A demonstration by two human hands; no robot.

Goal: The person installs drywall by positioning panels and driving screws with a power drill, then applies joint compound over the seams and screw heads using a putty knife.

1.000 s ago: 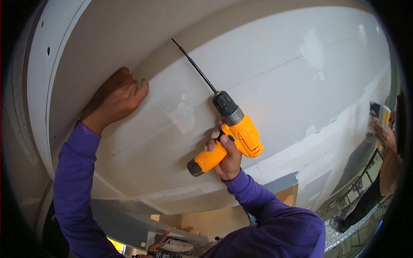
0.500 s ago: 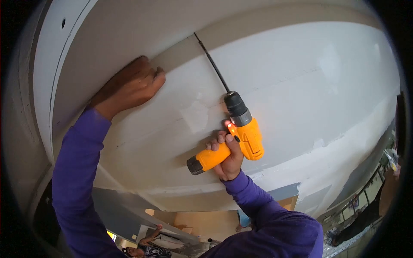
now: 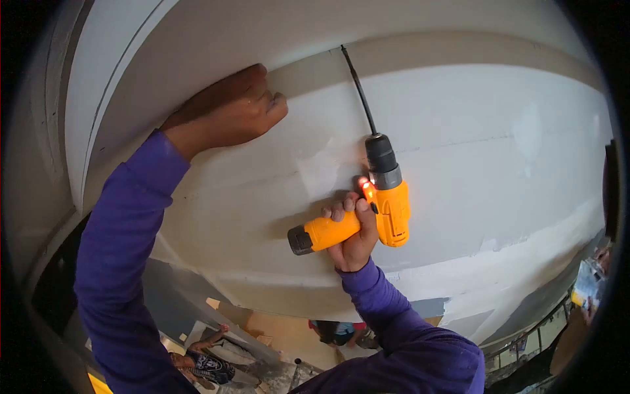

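While the left hand (image 3: 230,110) presses empty against drywall (image 3: 499,125), the right hand (image 3: 354,235) grips the drill (image 3: 392,211).

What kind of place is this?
Most likely a building site, indoors. The right hand grips a yellow cordless drill with its long bit against bare plasterboard, the left hand rests on the board, and filler patches mark it.
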